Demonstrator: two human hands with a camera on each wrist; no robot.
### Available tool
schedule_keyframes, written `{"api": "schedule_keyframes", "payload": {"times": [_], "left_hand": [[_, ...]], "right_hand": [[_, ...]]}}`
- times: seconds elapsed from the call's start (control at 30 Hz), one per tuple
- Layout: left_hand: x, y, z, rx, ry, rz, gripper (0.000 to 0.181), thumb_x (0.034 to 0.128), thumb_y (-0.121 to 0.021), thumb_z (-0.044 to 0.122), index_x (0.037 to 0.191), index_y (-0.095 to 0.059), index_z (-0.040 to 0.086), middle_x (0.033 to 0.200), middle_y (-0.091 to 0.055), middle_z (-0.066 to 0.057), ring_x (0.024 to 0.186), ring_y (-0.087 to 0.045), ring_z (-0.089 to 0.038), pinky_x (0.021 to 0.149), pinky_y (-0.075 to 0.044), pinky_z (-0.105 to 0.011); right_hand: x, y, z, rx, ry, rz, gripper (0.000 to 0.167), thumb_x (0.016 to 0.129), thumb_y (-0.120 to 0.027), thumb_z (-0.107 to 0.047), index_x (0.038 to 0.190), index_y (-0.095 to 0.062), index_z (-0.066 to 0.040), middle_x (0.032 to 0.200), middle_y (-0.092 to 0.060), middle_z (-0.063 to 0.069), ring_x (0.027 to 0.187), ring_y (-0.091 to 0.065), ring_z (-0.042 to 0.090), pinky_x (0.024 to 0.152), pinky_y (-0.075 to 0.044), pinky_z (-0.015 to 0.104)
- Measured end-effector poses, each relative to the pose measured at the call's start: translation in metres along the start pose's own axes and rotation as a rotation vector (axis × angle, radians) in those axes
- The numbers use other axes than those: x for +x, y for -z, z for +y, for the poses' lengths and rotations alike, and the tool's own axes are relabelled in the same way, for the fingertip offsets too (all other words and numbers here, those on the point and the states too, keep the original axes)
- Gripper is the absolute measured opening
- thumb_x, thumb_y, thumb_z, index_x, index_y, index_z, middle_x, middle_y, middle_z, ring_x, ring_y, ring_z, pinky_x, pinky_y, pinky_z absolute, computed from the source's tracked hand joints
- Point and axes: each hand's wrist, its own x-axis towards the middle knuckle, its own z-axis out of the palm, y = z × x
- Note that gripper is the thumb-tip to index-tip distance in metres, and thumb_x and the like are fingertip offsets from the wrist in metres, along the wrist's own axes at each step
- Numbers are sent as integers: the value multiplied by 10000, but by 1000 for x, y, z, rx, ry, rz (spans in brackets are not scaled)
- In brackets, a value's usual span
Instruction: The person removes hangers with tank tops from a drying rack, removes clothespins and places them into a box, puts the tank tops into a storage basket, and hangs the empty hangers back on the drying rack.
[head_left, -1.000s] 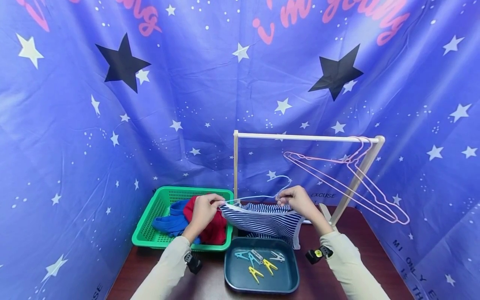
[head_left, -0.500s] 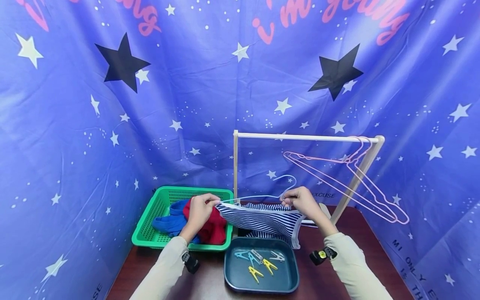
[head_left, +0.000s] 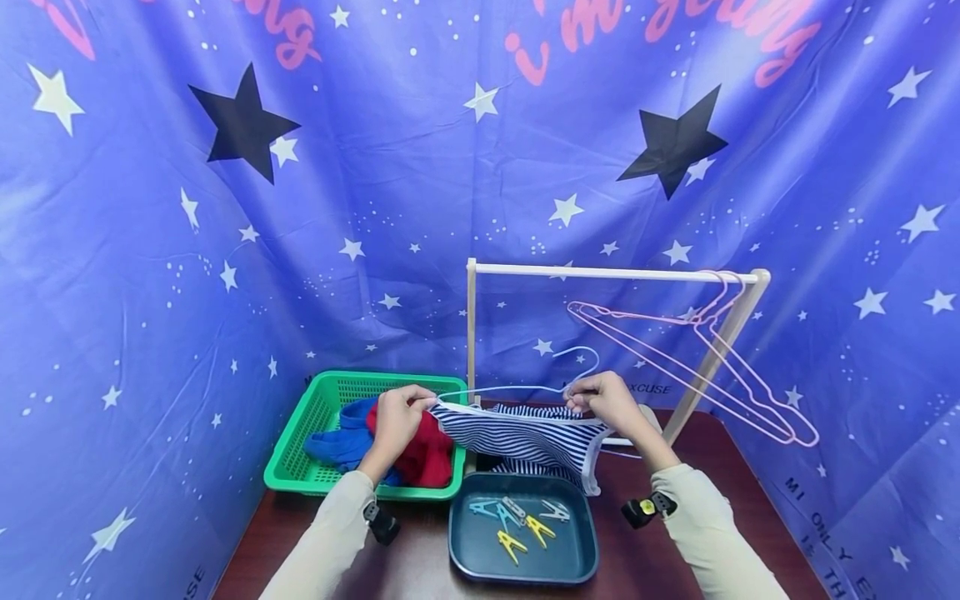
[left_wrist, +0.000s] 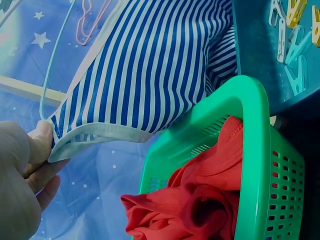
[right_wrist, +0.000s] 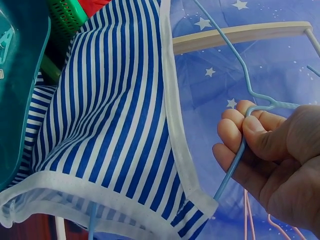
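A navy-and-white striped garment (head_left: 525, 437) with white trim hangs between the hands, a light blue hanger (head_left: 517, 388) running along its top edge. My left hand (head_left: 399, 421) pinches the garment's upper left corner between thumb and fingers, where the hanger's end meets the cloth in the left wrist view. Near the base of the hook, my right hand (right_wrist: 275, 155) grips the blue hanger with curled fingers. From the right wrist view, the hanger's right arm passes behind the white trim and shows again inside the opening below.
A green basket (head_left: 281, 462) holding blue and red clothes (head_left: 423, 450) stands at left. In front is a dark tray (head_left: 525, 571) with several clothespins (head_left: 538, 530). Behind, a wooden rack (head_left: 615, 273) carries pink hangers (head_left: 720, 350) at its right end.
Both hands have spread slightly apart, the left going left and the right going right with the hanger. The garment's top edge is stretched a little wider.
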Motion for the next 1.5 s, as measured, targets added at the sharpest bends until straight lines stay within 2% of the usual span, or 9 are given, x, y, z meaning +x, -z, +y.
{"api": "schedule_keyframes", "payload": {"times": [0.2,0.33,0.5,0.73,0.8,0.97,1.17,1.37,1.5], "left_hand": [[-1,1,-3,18,36,12,62,857,-814,110,868,-812,49,822,-787,-79,744,-714,-212,622,-517,-252],[-4,1,-4,34,41,15,64,848,-819,95,868,-810,35,818,-786,-77,735,-713,-209,620,-530,-252],[-7,-1,-2,35,15,5,39,847,-811,52,884,-811,40,819,-784,-85,723,-704,-214,622,-542,-265],[-10,-8,9,59,-10,-10,50,859,-810,77,909,-808,78,842,-787,-53,746,-715,-199,675,-574,-328],[-12,-10,13,68,-18,-15,51,865,-808,91,916,-807,93,859,-789,-38,767,-721,-191,700,-580,-344],[-17,-14,26,98,-97,-29,51,883,-795,121,931,-806,114,895,-788,-15,814,-729,-182,734,-578,-369],[-23,-23,42,135,-196,-56,69,861,-815,127,928,-812,145,888,-779,9,760,-708,-145,643,-535,-295],[-30,-34,62,108,-244,-167,69,888,-790,133,952,-810,117,935,-779,-1,864,-731,-160,761,-596,-335],[-32,-43,69,107,-272,-222,64,905,-773,139,956,-807,123,935,-775,1,904,-730,-164,816,-599,-344]], "right_hand": [[0,3,1,6,9,16,126,901,-621,149,956,-726,191,893,-739,304,710,-733,219,677,-631,398],[-2,6,0,20,2,15,121,916,-629,129,957,-726,188,910,-739,308,712,-736,232,668,-629,365],[-4,4,-3,19,-8,16,115,911,-634,134,953,-723,193,902,-739,308,720,-745,274,678,-632,373],[0,0,-12,-5,-10,6,102,900,-641,139,930,-727,185,863,-743,277,652,-683,70,628,-613,258],[2,-1,-16,-11,-8,-11,104,905,-640,134,933,-733,171,841,-744,260,642,-672,55,619,-608,246],[10,-4,-32,-18,-24,-61,117,913,-638,121,967,-736,152,813,-744,246,633,-689,95,617,-610,248],[19,-11,-45,4,-65,-123,132,929,-639,100,1009,-739,130,873,-753,247,691,-734,236,650,-629,327],[31,-23,-54,98,-86,-206,159,922,-642,106,1050,-711,168,889,-754,248,648,-702,114,681,-638,366],[35,-29,-60,141,-91,-240,158,915,-640,117,1045,-699,185,848,-748,253,618,-683,88,651,-631,309]]}}
